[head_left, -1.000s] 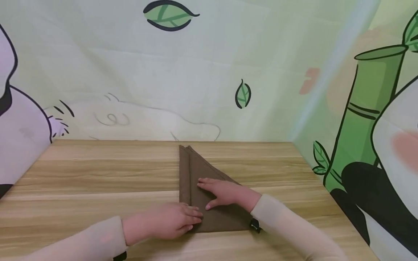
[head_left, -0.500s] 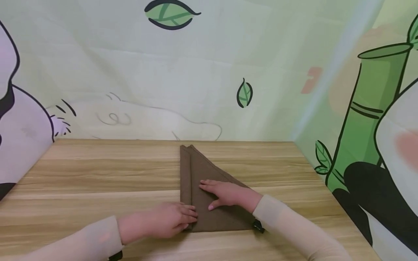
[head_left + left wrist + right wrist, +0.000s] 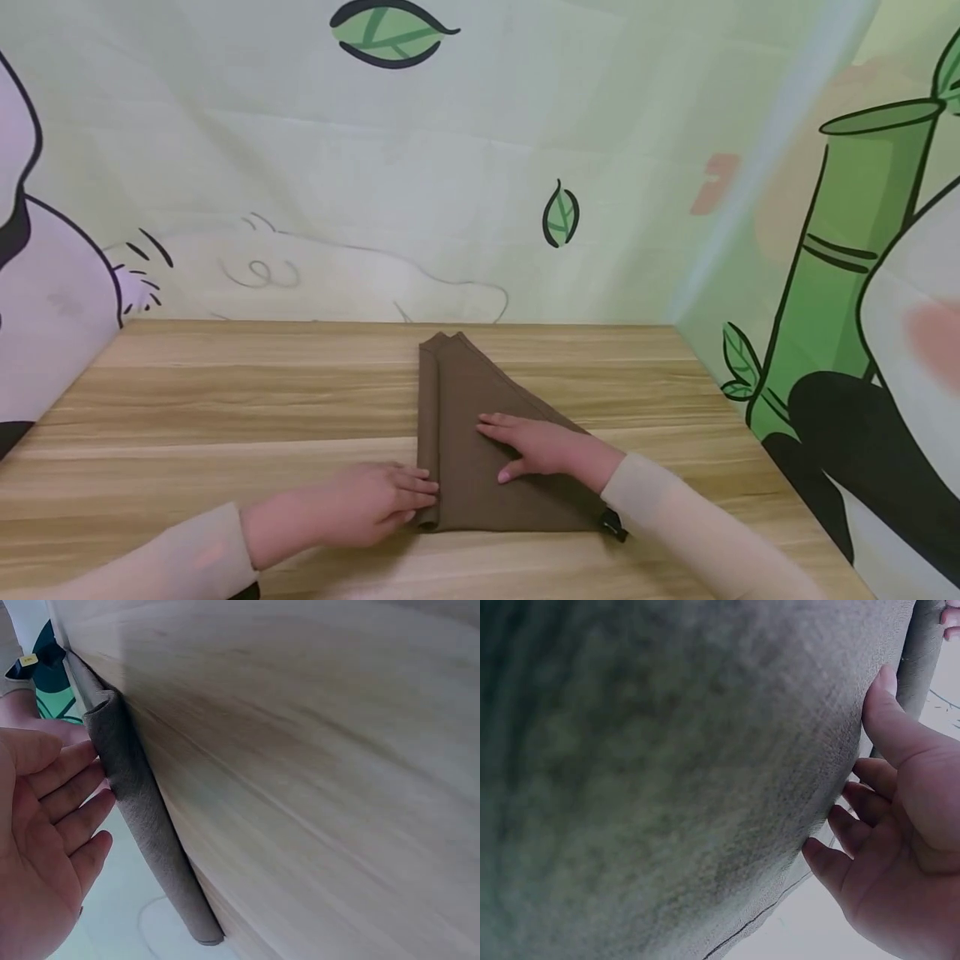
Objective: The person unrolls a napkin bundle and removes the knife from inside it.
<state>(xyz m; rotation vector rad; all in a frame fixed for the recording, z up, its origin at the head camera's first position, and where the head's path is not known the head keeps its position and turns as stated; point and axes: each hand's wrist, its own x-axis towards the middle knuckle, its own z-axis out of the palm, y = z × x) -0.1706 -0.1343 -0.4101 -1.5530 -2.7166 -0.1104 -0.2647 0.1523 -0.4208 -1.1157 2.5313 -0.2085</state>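
A brown cloth (image 3: 510, 492), folded into a triangle, lies on the wooden table in the head view. Its left edge is turned over into a narrow roll (image 3: 428, 400); the left wrist view shows that roll (image 3: 139, 787) end-on as a rounded tube. At the roll's near end, my left hand (image 3: 367, 504) touches it with straight, slightly bent fingertips. My right hand (image 3: 543, 450) rests on the middle of the cloth, fingers spread and thumb apart. In the right wrist view, the right hand's fingertips (image 3: 821, 855) press on the fabric (image 3: 690, 765).
The wooden table (image 3: 225, 400) runs back to a pale fabric backdrop (image 3: 300, 167) printed with leaves and pandas. A green bamboo print (image 3: 847, 225) covers the right side. A small black device (image 3: 613, 525) shows under the right sleeve, beside the cloth's right corner.
My left hand has slid left with the roll's near end, and the strip at the left edge looks narrower. My right hand has shifted right, and the cloth's top and right corners have too.
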